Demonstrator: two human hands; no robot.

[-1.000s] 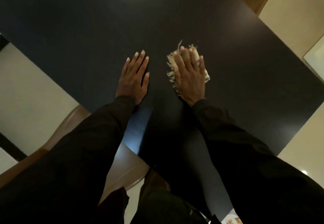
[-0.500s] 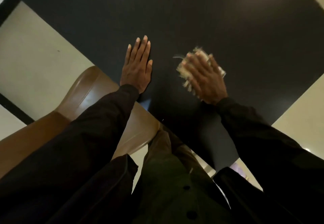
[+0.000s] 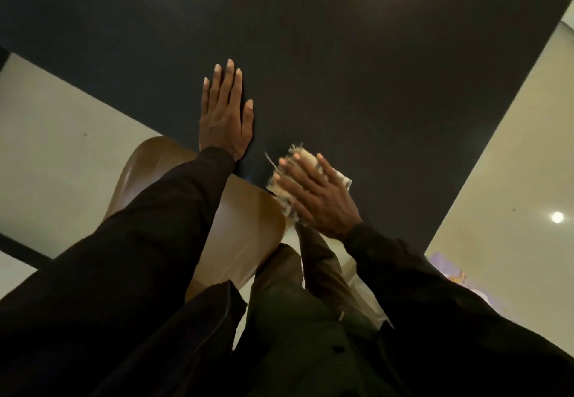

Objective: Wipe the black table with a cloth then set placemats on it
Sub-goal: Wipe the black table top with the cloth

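Note:
The black table (image 3: pixel 341 54) fills the upper part of the head view, its near corner pointing toward me. My left hand (image 3: pixel 225 113) lies flat on it with straight fingers, close to the table's left edge. My right hand (image 3: pixel 316 194) presses flat, fingers spread, on a pale frayed cloth (image 3: pixel 282 185) at the table's near edge. Part of the cloth hangs past that edge; most of it is hidden under the hand. No placemats are in view.
A brown chair (image 3: pixel 248 225) stands under my left forearm, against the table's near edge. Pale floor (image 3: pixel 62 154) lies to the left and right. A coloured item (image 3: pixel 450 272) shows at the right by my sleeve.
My right hand has dragged the cloth back toward me, from the table's middle to its near edge. The left hand stays flat on the table. The view has shifted, showing more chair.

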